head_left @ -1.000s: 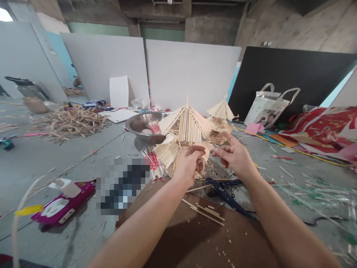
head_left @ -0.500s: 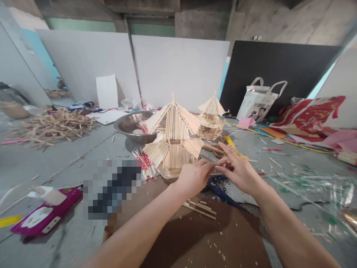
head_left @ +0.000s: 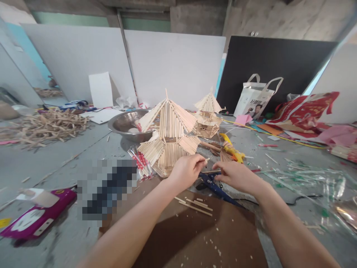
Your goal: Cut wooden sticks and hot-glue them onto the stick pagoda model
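A two-tiered pavilion model of wooden sticks (head_left: 169, 136) stands on the grey floor in front of me. My left hand (head_left: 186, 170) is closed in a pinch on a short wooden stick just right of the model's base. My right hand (head_left: 237, 175) is beside it, fingers curled down over the handle of blue cutters (head_left: 214, 185); I cannot tell if it grips them. Loose cut sticks (head_left: 195, 206) lie on a brown board (head_left: 200, 238) under my forearms.
A smaller stick pavilion (head_left: 208, 115) and a steel bowl (head_left: 125, 124) stand behind the model. A yellow glue gun (head_left: 231, 149), wrapped chopstick packs (head_left: 139, 162), a stick pile (head_left: 47, 126), a magenta case (head_left: 35, 219), a tote bag (head_left: 255, 98) and plastic wrappers (head_left: 309, 178) surround the spot.
Both hands have come down from in front of the model's lower roof to floor level by the blue cutters. The view has shifted right and slightly down.
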`<state>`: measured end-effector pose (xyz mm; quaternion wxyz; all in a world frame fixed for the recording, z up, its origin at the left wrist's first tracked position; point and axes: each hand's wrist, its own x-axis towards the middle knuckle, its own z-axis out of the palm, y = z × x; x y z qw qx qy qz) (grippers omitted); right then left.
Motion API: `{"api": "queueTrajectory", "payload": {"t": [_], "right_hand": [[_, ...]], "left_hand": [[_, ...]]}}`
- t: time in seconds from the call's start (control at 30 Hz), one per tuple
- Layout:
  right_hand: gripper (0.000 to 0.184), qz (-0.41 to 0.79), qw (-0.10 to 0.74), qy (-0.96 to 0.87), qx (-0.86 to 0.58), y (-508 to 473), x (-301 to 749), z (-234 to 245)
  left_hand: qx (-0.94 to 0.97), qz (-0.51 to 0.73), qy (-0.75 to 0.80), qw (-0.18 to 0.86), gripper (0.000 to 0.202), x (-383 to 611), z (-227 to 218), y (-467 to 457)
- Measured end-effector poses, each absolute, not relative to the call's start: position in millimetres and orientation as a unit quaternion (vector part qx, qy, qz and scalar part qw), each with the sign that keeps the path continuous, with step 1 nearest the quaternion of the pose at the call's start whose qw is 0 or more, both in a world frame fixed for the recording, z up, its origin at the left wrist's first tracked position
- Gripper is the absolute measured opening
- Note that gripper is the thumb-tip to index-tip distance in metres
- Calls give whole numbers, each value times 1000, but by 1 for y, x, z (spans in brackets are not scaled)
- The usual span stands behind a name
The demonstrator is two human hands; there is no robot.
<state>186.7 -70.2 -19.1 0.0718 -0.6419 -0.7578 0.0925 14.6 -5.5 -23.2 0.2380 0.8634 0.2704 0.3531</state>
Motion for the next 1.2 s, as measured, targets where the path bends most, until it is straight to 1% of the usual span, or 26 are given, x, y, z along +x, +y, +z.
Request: {"api": "queueTrajectory", "payload": {"t": [0.13,0.2,0.47,0.6,0.67,0.77,0.9,1.0,1.13,1.2], "right_hand": [[21,71,-55,-743,-663,-66,175,-32],[22,60,-95,-739,-664,-62,169,-40],[33,28,-105,-739,-665,-59,166,-55],[28,30,-118,-750,-650,-60,166,-53],[25,45,-110,-750,-650,-59,169,-51],[22,73,-66,-749,-656,-55,181,-46],[17,143,27,-728,-670,-55,204,-33],[15,219,126,-716,-650,-58,219,-22],[21,281,269,-681,-621,-66,228,-12],[21,310,324,-645,-619,-70,228,-11]], "left_hand": [[856,338,277,278,23,14,-21,-5],[849,330,286,298,24,13,-21,-5],[815,349,295,355,20,12,-16,-7],[799,361,295,379,16,12,-9,-9],[792,368,293,389,15,11,-5,-11],[782,381,285,403,14,10,-2,-14],[789,384,268,398,15,8,2,-18],[791,381,262,400,16,7,5,-21],[769,405,269,416,15,8,7,-25],[770,421,267,398,14,10,3,-26]]}}
